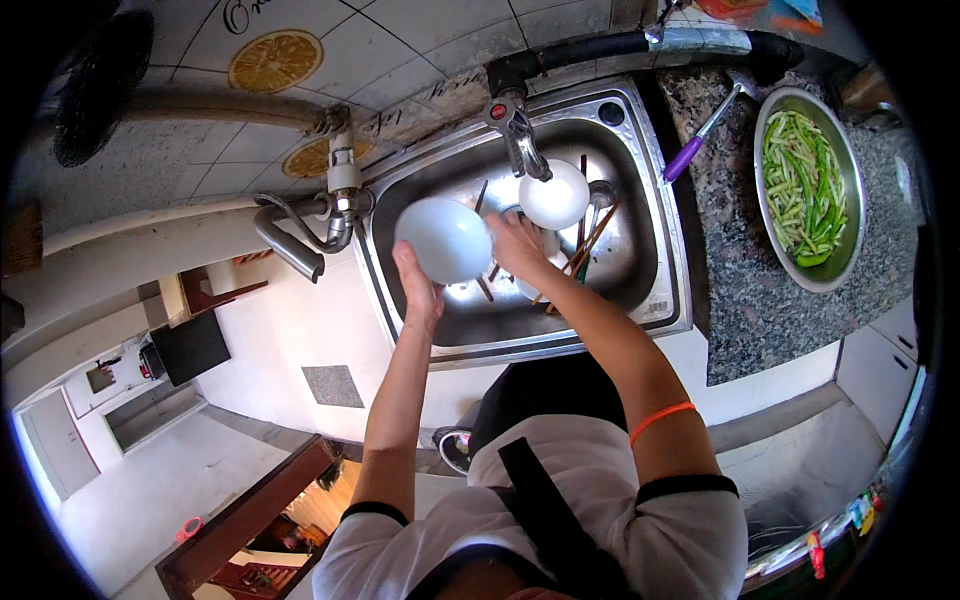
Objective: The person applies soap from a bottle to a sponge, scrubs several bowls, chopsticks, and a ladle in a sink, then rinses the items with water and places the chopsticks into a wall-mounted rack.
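Note:
My left hand [418, 278] grips a white bowl [443, 240] by its near left rim and holds it tilted over the left part of the steel sink [640, 300]. Close by the bowl's right edge is my right hand [520, 246], its fingers curled together; what they hold, if anything, is hidden. Another white bowl [556, 195] sits under the tap [520, 140]. Several brown chopsticks [597, 238] lie across the sink, and a metal ladle [602, 192] rests at its right side. More white dishware below my right wrist is partly covered.
On the granite counter to the right stand an oval metal basin [853, 210] of cut green vegetables [800, 185] and a purple-handled utensil [685, 160]. A dark pipe [590, 55] runs along the tiled wall behind the tap. Left of the sink, a metal spout [290, 245] juts out.

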